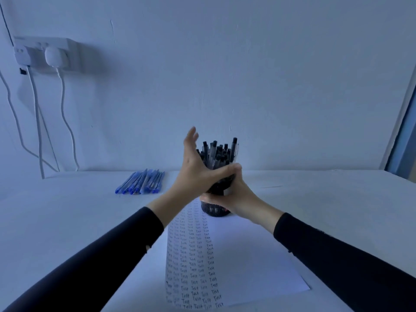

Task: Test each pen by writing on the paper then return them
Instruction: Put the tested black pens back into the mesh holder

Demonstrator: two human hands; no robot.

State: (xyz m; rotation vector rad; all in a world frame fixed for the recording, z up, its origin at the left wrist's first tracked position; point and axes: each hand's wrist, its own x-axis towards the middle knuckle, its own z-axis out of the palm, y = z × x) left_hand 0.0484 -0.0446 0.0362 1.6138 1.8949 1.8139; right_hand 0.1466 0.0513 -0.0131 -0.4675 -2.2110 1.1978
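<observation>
A black mesh pen holder [215,209] stands at the far end of the paper [243,255], packed with several black pens [218,154] standing upright. My right hand [238,199] wraps around the holder's upper part from the right. My left hand [195,170] is against the left side of the pen bundle, thumb across its front and fingers spread upward. The paper lies in front of me, its left part filled with rows of the handwritten word "Test". A row of several blue pens [141,182] lies on the table to the left.
The white table [67,210] meets a white wall at the back. A wall socket [42,52] with a plug and hanging cables sits at the upper left. A window or door frame [403,143] rises at the right edge.
</observation>
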